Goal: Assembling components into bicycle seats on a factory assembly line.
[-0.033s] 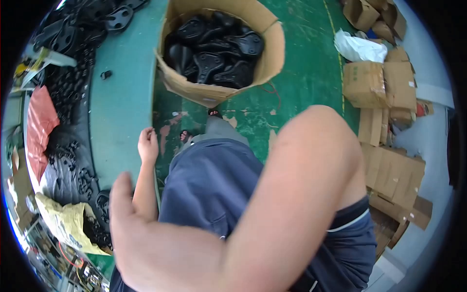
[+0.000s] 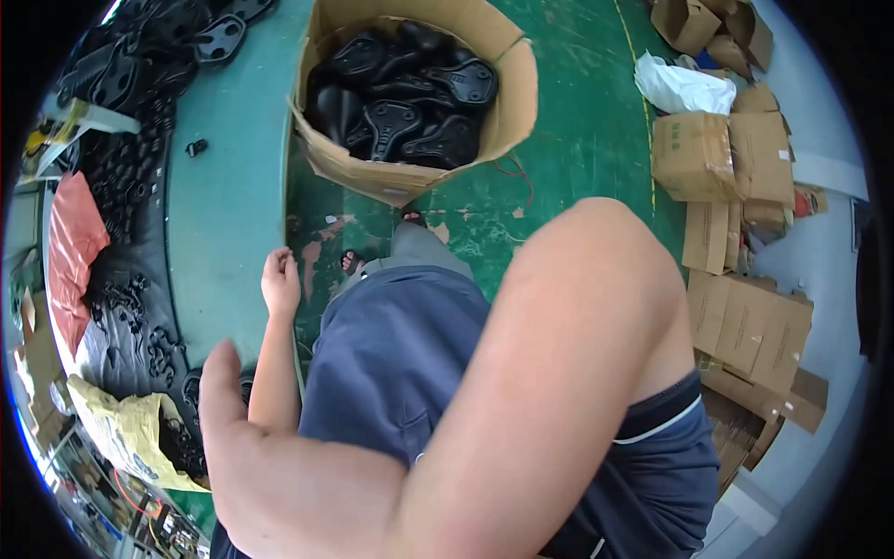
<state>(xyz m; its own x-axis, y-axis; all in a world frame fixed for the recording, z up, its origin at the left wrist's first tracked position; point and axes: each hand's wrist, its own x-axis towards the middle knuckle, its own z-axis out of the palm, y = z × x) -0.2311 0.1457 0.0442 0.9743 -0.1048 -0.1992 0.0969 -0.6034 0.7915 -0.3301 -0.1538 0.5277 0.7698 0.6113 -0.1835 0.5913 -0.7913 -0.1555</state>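
Observation:
My left hand (image 2: 280,282) is at the edge of a green tabletop (image 2: 228,224), fingers loosely curled, with nothing visible in them. I cannot tell whether it touches the edge. My bent right arm crosses the front of the view, elbow high. My right hand (image 2: 265,466) is close at the lower left, one digit pointing up; its other fingers are hidden, and nothing shows in its grip. Past my feet stands an open cardboard box (image 2: 372,179) holding several black moulded parts (image 2: 391,126), broad at one end and narrow at the other.
More black parts (image 2: 221,39) pile at the far left, and a small black piece (image 2: 196,147) lies on the tabletop. A red bag (image 2: 73,261) and a yellowish sack (image 2: 121,419) are at the left. Cardboard boxes (image 2: 691,154) and a white bag (image 2: 684,86) line the right.
The whole view has shifted slightly, with the box a little further left. My right hand has moved slightly left. My left hand stays at the table edge.

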